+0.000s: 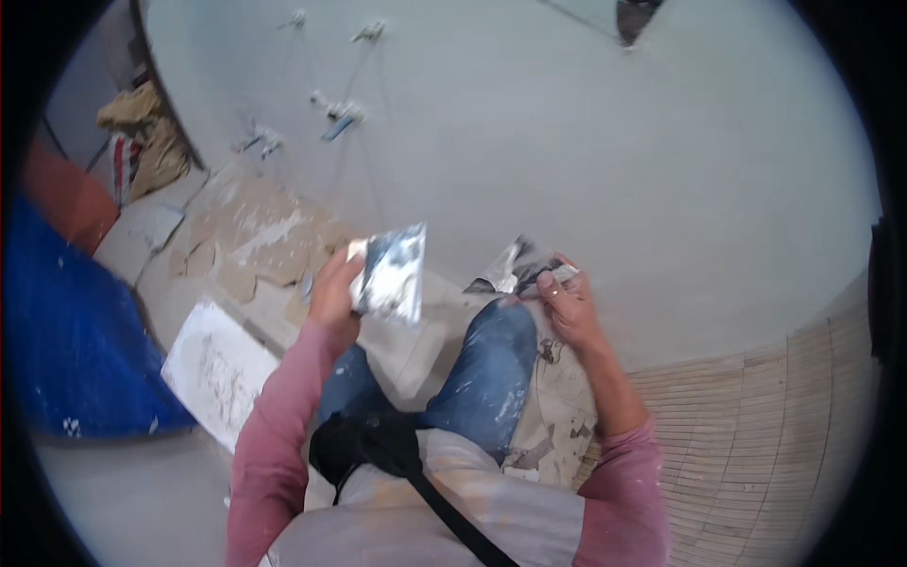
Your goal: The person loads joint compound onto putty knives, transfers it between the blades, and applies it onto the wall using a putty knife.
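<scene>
In my left hand (pixel 335 295) is a flat, shiny metal scraper (pixel 395 274), its broad blade facing right; the fingers close around its left edge. My right hand (pixel 571 307) pinches a smaller metal putty knife (pixel 515 266) with a pointed corner and dark patches or reflections on its blade. The two tools are held apart, above my paint-spotted jeans (pixel 487 378) and in front of a smooth grey wall (pixel 605 170). The handles are mostly hidden by my fingers.
Several wire bundles (pixel 340 115) stick out of the wall at upper left. Stained cardboard (pixel 250 227) and a white board (pixel 215 364) lie on the floor. At left are a blue object (pixel 80 331) and sacks (pixel 156 151). Narrow strip tiles (pixel 746 425) run along the right.
</scene>
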The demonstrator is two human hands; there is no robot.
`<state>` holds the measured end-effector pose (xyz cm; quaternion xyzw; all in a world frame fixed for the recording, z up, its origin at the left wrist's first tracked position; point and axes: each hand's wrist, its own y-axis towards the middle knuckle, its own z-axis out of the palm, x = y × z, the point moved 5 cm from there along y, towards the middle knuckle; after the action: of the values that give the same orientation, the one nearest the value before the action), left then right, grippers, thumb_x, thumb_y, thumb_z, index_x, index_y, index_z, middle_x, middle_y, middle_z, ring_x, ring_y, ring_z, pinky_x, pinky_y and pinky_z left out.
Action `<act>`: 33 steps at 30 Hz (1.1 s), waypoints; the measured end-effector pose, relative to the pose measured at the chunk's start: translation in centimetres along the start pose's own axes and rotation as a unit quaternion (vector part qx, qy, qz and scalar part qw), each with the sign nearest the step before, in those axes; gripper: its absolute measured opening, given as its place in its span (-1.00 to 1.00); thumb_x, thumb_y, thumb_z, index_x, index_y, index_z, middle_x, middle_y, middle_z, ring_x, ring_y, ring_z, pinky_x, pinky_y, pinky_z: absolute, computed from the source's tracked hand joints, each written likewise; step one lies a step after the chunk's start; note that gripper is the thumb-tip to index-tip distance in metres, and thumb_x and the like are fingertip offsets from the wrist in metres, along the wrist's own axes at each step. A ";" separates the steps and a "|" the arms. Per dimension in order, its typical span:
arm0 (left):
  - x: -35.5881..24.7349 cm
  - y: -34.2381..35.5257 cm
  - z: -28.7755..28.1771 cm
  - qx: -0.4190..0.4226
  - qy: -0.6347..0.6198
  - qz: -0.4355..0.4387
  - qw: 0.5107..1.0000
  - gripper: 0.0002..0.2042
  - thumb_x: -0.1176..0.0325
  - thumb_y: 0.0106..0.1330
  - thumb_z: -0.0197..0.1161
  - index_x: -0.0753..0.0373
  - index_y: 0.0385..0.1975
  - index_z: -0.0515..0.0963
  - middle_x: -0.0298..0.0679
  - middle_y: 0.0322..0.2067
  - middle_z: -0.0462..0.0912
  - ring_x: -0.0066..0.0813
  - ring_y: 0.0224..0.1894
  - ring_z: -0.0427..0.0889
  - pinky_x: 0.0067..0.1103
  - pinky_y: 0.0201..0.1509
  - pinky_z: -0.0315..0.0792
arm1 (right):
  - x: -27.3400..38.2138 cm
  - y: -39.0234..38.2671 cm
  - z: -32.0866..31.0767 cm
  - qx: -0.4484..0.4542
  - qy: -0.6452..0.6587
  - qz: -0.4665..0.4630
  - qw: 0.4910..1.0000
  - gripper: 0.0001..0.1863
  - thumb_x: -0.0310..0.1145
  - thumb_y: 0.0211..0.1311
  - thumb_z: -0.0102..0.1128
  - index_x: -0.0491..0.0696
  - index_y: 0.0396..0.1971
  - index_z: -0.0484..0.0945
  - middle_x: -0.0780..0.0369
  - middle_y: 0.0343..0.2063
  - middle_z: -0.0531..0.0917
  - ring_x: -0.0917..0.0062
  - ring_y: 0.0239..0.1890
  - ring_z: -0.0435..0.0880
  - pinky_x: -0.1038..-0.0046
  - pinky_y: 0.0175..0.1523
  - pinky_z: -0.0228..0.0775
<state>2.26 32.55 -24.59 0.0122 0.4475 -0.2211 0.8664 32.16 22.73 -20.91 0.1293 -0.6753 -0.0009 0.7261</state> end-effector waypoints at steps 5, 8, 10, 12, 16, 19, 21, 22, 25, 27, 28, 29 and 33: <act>1.2 -3.9 -3.4 -0.027 -0.029 0.023 0.999 -0.67 0.42 0.43 -0.05 0.36 0.13 0.42 -0.12 0.01 0.58 -0.32 0.03 0.60 -0.44 0.12 0.48 | 1.3 -2.3 3.2 -0.129 0.386 -0.048 0.912 -0.56 -0.24 0.47 -0.06 -0.02 0.26 0.21 0.14 0.01 0.58 0.31 -0.05 0.68 0.11 -0.21 0.68; 1.5 -7.3 -9.2 -0.068 -0.030 0.060 0.995 -0.67 0.38 0.42 -0.03 0.34 0.11 0.43 -0.13 -0.02 0.60 -0.30 0.00 0.62 -0.43 0.09 0.50 | 7.1 -4.3 3.1 -0.212 0.257 -0.133 0.933 -0.63 -0.32 0.45 -0.03 -0.07 0.19 0.33 0.18 -0.04 0.60 0.40 -0.11 0.68 0.24 -0.24 0.69; 1.5 -8.6 -10.8 -0.080 -0.039 0.084 0.993 -0.69 0.35 0.43 -0.02 0.32 0.09 0.45 -0.15 -0.04 0.61 -0.33 -0.02 0.63 -0.44 0.06 0.51 | 12.6 -6.7 2.0 -0.342 0.002 -0.198 0.919 -0.74 -0.46 0.39 0.01 -0.16 0.02 0.49 0.24 -0.16 0.64 0.51 -0.21 0.66 0.38 -0.25 0.65; 2.3 -9.2 -12.4 -0.057 -0.047 0.099 0.992 -0.70 0.33 0.43 -0.01 0.30 0.07 0.45 -0.17 -0.06 0.62 -0.35 -0.03 0.63 -0.45 0.04 0.51 | 18.1 -9.9 0.0 -0.429 -0.319 -0.312 0.785 -0.78 -0.54 0.32 0.07 -0.19 -0.07 0.54 0.20 -0.22 0.67 0.49 -0.27 0.66 0.45 -0.25 0.56; 3.1 -10.4 -17.1 -0.106 -0.091 0.091 0.986 -0.73 0.30 0.44 -0.03 0.26 0.02 0.47 -0.23 -0.09 0.64 -0.38 -0.09 0.66 -0.47 -0.02 0.56 | 28.0 -8.8 0.6 -0.470 -0.712 -0.350 0.387 -0.50 -0.74 -0.11 0.20 -0.02 -0.09 0.58 0.25 -0.18 0.65 0.31 -0.20 0.61 0.34 -0.15 0.50; 3.2 -11.1 -16.8 -0.149 -0.120 0.086 0.978 -0.72 0.31 0.46 -0.06 0.25 0.02 0.49 -0.25 -0.12 0.67 -0.42 -0.13 0.68 -0.48 -0.08 0.58 | 30.6 -5.2 -1.8 -0.468 -0.782 -0.308 0.274 -0.48 -0.67 -0.12 0.23 0.05 -0.06 0.57 0.29 -0.14 0.63 0.35 -0.15 0.59 0.32 -0.12 0.49; 4.1 -10.8 -16.9 -0.135 -0.139 0.075 0.978 -0.73 0.30 0.44 -0.03 0.25 0.02 0.46 -0.24 -0.11 0.65 -0.37 -0.12 0.68 -0.45 -0.06 0.59 | 31.7 -3.4 -3.4 -0.468 -0.797 -0.304 0.229 -0.49 -0.62 -0.10 0.24 0.08 -0.05 0.57 0.30 -0.14 0.63 0.38 -0.15 0.59 0.31 -0.09 0.47; 3.9 -11.1 -16.9 -0.136 -0.138 0.077 0.978 -0.73 0.30 0.44 -0.03 0.25 0.02 0.46 -0.24 -0.11 0.65 -0.37 -0.12 0.68 -0.45 -0.06 0.59 | 31.9 -2.5 -3.9 -0.471 -0.805 -0.305 0.193 -0.50 -0.57 -0.08 0.25 0.10 -0.04 0.57 0.31 -0.14 0.63 0.40 -0.16 0.59 0.31 -0.05 0.44; 3.8 -11.5 -17.4 -0.148 -0.140 0.086 0.975 -0.73 0.29 0.45 -0.04 0.27 0.02 0.46 -0.22 -0.11 0.65 -0.36 -0.11 0.68 -0.44 -0.06 0.59 | 31.8 -0.8 -5.2 -0.481 -0.809 -0.303 0.150 -0.58 -0.48 -0.01 0.23 0.12 -0.06 0.58 0.32 -0.13 0.62 0.43 -0.16 0.57 0.30 0.03 0.38; 4.3 -11.1 -18.8 -0.144 -0.136 0.084 0.977 -0.72 0.29 0.46 -0.05 0.26 0.02 0.49 -0.24 -0.12 0.67 -0.42 -0.13 0.69 -0.49 -0.06 0.58 | 31.4 0.0 -5.9 -0.487 -0.806 -0.305 0.142 -0.59 -0.47 0.00 0.22 0.12 -0.06 0.59 0.32 -0.13 0.61 0.44 -0.16 0.56 0.30 0.03 0.37; 4.7 -10.9 -19.4 -0.142 -0.136 0.083 0.977 -0.72 0.29 0.46 -0.05 0.26 0.02 0.49 -0.24 -0.12 0.67 -0.42 -0.13 0.69 -0.49 -0.06 0.58 | 31.0 0.3 -6.2 -0.492 -0.803 -0.307 0.134 -0.60 -0.46 0.01 0.21 0.12 -0.07 0.60 0.33 -0.12 0.60 0.44 -0.17 0.55 0.30 0.04 0.36; 4.9 -10.7 -19.9 -0.140 -0.132 0.088 0.977 -0.72 0.29 0.46 -0.05 0.26 0.02 0.48 -0.23 -0.11 0.67 -0.42 -0.13 0.69 -0.49 -0.06 0.58 | 30.1 0.5 -6.7 -0.493 -0.804 -0.306 0.132 -0.60 -0.46 0.01 0.21 0.12 -0.07 0.60 0.33 -0.12 0.60 0.44 -0.17 0.55 0.30 0.04 0.36; 4.8 -10.9 -17.5 -0.104 -0.115 0.094 0.983 -0.72 0.30 0.45 -0.04 0.25 0.02 0.48 -0.23 -0.10 0.67 -0.42 -0.11 0.69 -0.50 -0.04 0.58 | 23.2 -0.6 -7.1 -0.441 -0.831 -0.303 0.150 -0.60 -0.46 0.04 0.18 0.12 -0.05 0.62 0.33 -0.11 0.60 0.45 -0.18 0.54 0.33 0.03 0.33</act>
<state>-13.08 24.81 -36.87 -0.0609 0.3620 -0.0907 0.9258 41.27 19.37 1.31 -0.0969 -0.6655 -0.6256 -0.3953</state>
